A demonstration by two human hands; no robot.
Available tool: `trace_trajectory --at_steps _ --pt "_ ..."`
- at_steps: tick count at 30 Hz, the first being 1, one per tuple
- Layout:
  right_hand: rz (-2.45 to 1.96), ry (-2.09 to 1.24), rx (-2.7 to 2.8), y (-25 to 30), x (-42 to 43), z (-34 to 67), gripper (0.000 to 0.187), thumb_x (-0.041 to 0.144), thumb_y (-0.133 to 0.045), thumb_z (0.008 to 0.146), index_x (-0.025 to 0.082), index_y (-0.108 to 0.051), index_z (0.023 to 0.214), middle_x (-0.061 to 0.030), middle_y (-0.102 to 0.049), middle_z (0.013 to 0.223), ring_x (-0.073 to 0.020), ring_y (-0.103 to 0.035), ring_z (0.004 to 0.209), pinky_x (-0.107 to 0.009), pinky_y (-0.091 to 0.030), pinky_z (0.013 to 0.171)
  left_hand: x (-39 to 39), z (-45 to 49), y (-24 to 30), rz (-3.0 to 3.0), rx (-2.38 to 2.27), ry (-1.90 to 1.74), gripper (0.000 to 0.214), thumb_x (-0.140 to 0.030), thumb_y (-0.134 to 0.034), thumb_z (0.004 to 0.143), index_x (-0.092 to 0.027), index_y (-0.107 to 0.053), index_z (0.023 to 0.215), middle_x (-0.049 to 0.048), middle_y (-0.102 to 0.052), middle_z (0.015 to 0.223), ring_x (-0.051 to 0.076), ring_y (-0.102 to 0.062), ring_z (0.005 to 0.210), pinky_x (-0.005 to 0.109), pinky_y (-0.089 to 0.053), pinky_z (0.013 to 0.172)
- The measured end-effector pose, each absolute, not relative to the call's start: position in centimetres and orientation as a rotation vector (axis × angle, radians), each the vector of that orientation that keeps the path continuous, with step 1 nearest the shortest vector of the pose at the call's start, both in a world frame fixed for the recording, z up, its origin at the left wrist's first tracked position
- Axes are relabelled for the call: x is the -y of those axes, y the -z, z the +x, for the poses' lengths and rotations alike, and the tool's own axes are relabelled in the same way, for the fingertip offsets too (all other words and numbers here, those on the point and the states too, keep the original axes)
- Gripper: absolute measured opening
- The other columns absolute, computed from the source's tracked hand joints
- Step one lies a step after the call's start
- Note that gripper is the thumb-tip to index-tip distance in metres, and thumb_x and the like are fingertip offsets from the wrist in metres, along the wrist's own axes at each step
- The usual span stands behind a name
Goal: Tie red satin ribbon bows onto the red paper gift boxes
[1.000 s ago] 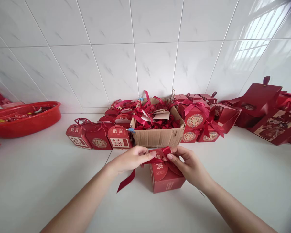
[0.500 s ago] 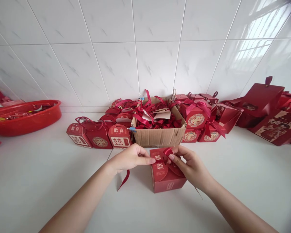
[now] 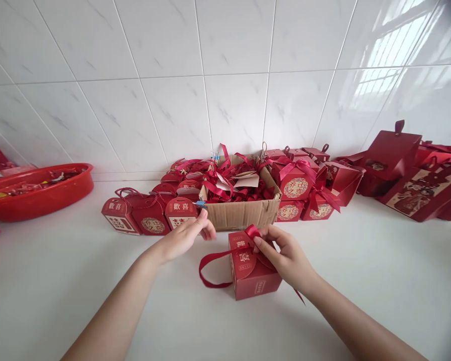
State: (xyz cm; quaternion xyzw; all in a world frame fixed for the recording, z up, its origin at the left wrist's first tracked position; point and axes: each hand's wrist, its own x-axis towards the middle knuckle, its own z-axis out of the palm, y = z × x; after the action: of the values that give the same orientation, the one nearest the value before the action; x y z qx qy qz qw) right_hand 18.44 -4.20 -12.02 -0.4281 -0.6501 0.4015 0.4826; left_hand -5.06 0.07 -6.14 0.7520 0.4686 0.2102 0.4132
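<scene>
A red gift box (image 3: 257, 281) with pale Chinese characters stands on the white countertop in front of me. My right hand (image 3: 281, 255) pinches a loop of the dark red ribbon (image 3: 215, 286) at the top of the box. One part of that ribbon curves out to the left of the box and bends back towards its side. A thin tail hangs out below my right wrist. My left hand (image 3: 186, 235) is raised to the left of the box, apart from the ribbon, thumb up and fingers loosely bent with nothing visible in them.
Behind the box stands a cardboard carton (image 3: 240, 215) full of red ribbons, with blue clips on its rim. Finished-looking red boxes (image 3: 150, 213) flank it left, others with bows (image 3: 296, 185) right. Larger red boxes (image 3: 391, 160) stand far right, a red basin (image 3: 41, 200) left.
My left hand has left the ribbon at the box and moved left and up, its fingers apart. The ribbon now loops out on the left. My right hand keeps its pinch.
</scene>
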Motion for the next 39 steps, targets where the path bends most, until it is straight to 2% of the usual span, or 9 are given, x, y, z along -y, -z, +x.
trace_trajectory --at_steps 3,7,14,18,23,26,32,37,39 --pt "-1.026 -0.977 1.577 12.0 4.2 18.4 0.021 0.034 -0.049 0.089 0.019 -0.053 0.074 -0.0008 -0.060 0.069 -0.0135 -0.051 0.064 -0.025 -0.040 0.061 1.1 -4.0 5.9 2.031 -1.252 -0.643 0.036 -0.055 -0.046 0.085 -0.021 -0.054 0.077 -0.0013 -0.056 0.079 0.016 -0.052 0.080 0.026 -0.042 0.073" --pt "-1.006 -0.948 1.581 12.0 4.2 18.3 0.022 0.033 -0.048 0.089 0.019 -0.053 0.073 -0.0005 -0.059 0.068 -0.0128 -0.050 0.062 -0.025 -0.039 0.060 3.5 -1.7 6.5 2.279 -1.265 -0.616 0.027 -0.047 -0.063 0.076 -0.022 -0.055 0.080 -0.0019 -0.057 0.083 0.015 -0.054 0.080 0.026 -0.043 0.074" --pt "-0.980 -0.907 1.593 12.1 4.2 18.1 0.023 0.034 -0.048 0.089 0.019 -0.053 0.072 -0.0015 -0.059 0.067 -0.0131 -0.050 0.061 -0.025 -0.040 0.059 4.4 -0.1 7.8 2.354 -1.413 -0.695 0.019 -0.033 -0.047 0.085 -0.019 -0.058 0.076 0.0012 -0.058 0.079 0.015 -0.053 0.071 0.027 -0.039 0.065" --pt "-1.003 -0.835 1.616 12.1 4.3 18.0 0.023 0.034 -0.048 0.089 0.019 -0.054 0.072 -0.0013 -0.059 0.065 -0.0129 -0.048 0.058 -0.026 -0.040 0.058 4.2 -0.3 6.4 2.176 -1.355 -0.614 0.034 -0.041 -0.047 0.086 -0.018 -0.048 0.061 -0.0010 -0.049 0.067 0.013 -0.044 0.062 0.025 -0.033 0.057" --pt "-1.060 -0.707 1.638 12.2 4.4 17.9 0.019 0.033 -0.052 0.085 0.020 -0.060 0.075 -0.0019 -0.061 0.065 -0.0144 -0.050 0.059 -0.026 -0.039 0.056 4.4 0.3 5.0 1.837 -1.133 -0.507 0.038 -0.046 -0.052 0.084 -0.016 -0.049 0.061 -0.0030 -0.044 0.062 0.011 -0.039 0.062 0.023 -0.032 0.057" --pt "-1.092 -0.646 1.674 12.1 4.4 18.0 0.014 0.027 -0.052 0.084 0.020 -0.064 0.082 -0.0030 -0.066 0.072 -0.0164 -0.054 0.065 -0.029 -0.040 0.063 4.4 0.8 4.5 1.736 -1.066 -0.541 0.031 -0.043 -0.057 0.083 -0.016 -0.058 0.067 -0.0027 -0.048 0.064 0.010 -0.043 0.064 0.023 -0.034 0.060" --pt "-1.008 -0.523 1.825 11.6 4.8 18.2 0.016 0.015 -0.047 0.084 0.021 -0.062 0.082 -0.0029 -0.069 0.083 -0.0184 -0.057 0.077 -0.034 -0.037 0.074 4.5 1.9 3.0 1.587 -0.850 -0.531 0.022 -0.034 -0.058 0.084 -0.018 -0.067 0.097 0.0047 -0.066 0.092 0.018 -0.059 0.089 0.029 -0.044 0.082" --pt "-0.943 -0.506 1.876 11.5 5.1 18.2 0.011 0.021 -0.051 0.084 0.021 -0.061 0.079 -0.0018 -0.065 0.077 -0.0186 -0.055 0.076 -0.033 -0.036 0.074 4.0 3.0 1.8 1.810 -0.909 -0.602 0.032 -0.043 -0.050 0.088 -0.017 -0.068 0.085 0.0015 -0.061 0.068 0.016 -0.059 0.072 0.030 -0.045 0.080" --pt "-0.930 -0.516 1.809 11.7 5.0 18.1 0.017 0.026 -0.051 0.086 0.020 -0.057 0.071 -0.0023 -0.063 0.074 -0.0175 -0.054 0.072 -0.032 -0.037 0.071 3.4 3.5 1.5 1.923 -0.932 -0.646 0.037 -0.048 -0.047 0.088 -0.018 -0.067 0.098 0.0003 -0.060 0.066 0.016 -0.058 0.072 0.031 -0.045 0.081"
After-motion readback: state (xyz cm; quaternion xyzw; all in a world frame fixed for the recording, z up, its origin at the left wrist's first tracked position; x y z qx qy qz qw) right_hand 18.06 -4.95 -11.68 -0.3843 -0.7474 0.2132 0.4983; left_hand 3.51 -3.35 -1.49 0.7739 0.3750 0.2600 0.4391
